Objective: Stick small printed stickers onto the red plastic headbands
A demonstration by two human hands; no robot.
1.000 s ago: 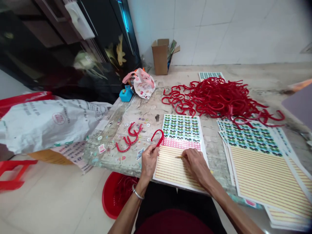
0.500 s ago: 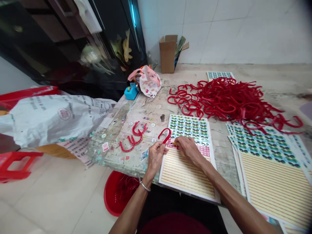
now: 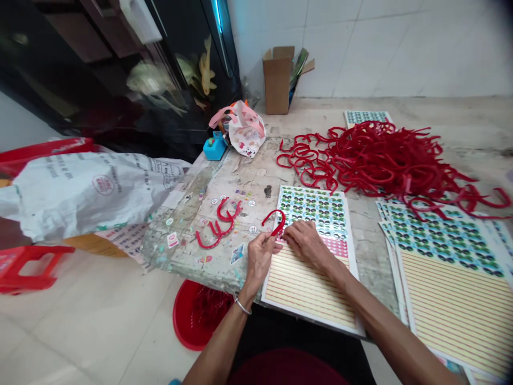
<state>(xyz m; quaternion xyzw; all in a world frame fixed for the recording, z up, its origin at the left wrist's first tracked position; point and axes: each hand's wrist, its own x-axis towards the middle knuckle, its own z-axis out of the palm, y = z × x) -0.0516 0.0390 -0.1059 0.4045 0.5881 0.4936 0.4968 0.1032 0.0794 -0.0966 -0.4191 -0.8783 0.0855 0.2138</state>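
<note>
While the left hand point(image 3: 260, 262) pinches a red plastic hook point(image 3: 277, 220) just above the sheet's edge, the right hand point(image 3: 306, 241) lies curled on a printed sheet point(image 3: 308, 289), any held item hidden. Sheet sits on the worktop point(image 3: 248, 176), beside small red hooks point(image 3: 218, 232) and stickers point(image 3: 237, 254); big red hook pile point(image 3: 385, 155) beyond, more sheets point(image 3: 449, 278) right.

A narrow strip of scuffed grey tabletop point(image 3: 366, 256) leaves a passage between the striped paper sheet point(image 3: 308, 289) and the stacked printed sheets point(image 3: 449, 278), while the tangled heap of red plastic hooks point(image 3: 385, 160) blocks reaching farther forward.
</note>
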